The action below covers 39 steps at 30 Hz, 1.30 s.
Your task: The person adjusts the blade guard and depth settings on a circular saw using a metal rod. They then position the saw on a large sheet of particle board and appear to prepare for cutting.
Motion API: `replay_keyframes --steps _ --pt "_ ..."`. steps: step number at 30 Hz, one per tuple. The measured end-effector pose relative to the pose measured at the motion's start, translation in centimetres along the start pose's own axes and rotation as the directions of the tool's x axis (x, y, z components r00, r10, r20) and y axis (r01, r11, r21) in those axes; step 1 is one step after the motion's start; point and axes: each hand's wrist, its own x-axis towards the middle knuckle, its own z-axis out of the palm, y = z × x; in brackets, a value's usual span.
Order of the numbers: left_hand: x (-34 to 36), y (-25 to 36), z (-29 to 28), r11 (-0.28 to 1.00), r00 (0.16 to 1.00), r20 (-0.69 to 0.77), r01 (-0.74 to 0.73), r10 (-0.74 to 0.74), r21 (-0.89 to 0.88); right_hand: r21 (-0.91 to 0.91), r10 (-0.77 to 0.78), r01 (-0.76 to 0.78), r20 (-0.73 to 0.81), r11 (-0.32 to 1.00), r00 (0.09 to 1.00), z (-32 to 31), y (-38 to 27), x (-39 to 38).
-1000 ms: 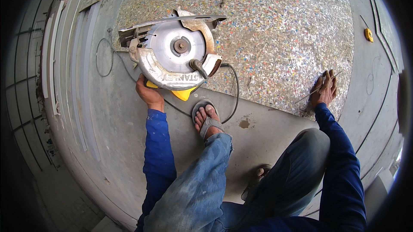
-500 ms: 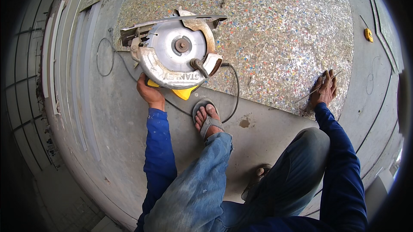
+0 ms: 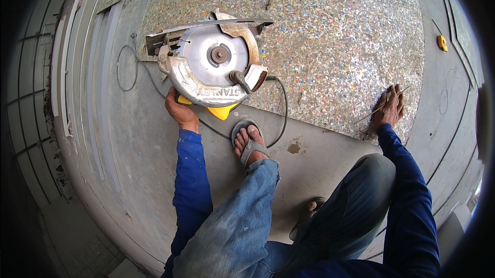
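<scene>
A circular saw [image 3: 178, 74] lies tilted on its side, blade face up, over the near left corner of a speckled, multicoloured board [image 3: 330, 35]. Its round blade [image 3: 206, 61] is bare to view, and yellow housing shows below the guard. My left hand [image 3: 182, 112] is closed around the saw's yellow and black handle, with the fingers partly hidden beneath it. Toward the board's near right corner, my right hand [image 3: 389, 108] presses down with a thin, straight rod [image 3: 364, 117] held among its fingers. What the rod is, I cannot make out.
A black power cord [image 3: 285, 118] loops from the saw past my sandalled foot [image 3: 250, 141]. Long pale strips [image 3: 93, 102] lie along the left. On the grey floor at the right is a yellow tape measure [image 3: 442, 43], near dark sheet edges.
</scene>
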Motion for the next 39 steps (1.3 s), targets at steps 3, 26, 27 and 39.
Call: replay_keyframes --steps 3,26,27,39 --pt "0.05 -0.19 -0.11 1.0 1.0 -0.002 -0.008 0.008 0.01 0.003 -0.001 0.001 0.001 1.0 1.0 -0.12 -0.08 -0.02" --pt "0.16 -0.33 -0.08 1.0 0.999 0.04 -0.031 0.031 -0.002 -0.003 0.015 -0.014 0.01 1.0 1.0 0.08 0.09 -0.1" --pt "0.18 -0.27 -0.2 0.999 0.998 0.056 -0.035 0.034 0.017 -0.006 0.017 -0.017 0.01 1.0 1.0 0.11 0.11 -0.06" --pt "-0.17 0.08 0.18 0.999 0.999 0.031 -0.036 0.035 0.033 -0.002 0.009 -0.009 0.003 1.0 1.0 -0.03 0.08 -0.03"
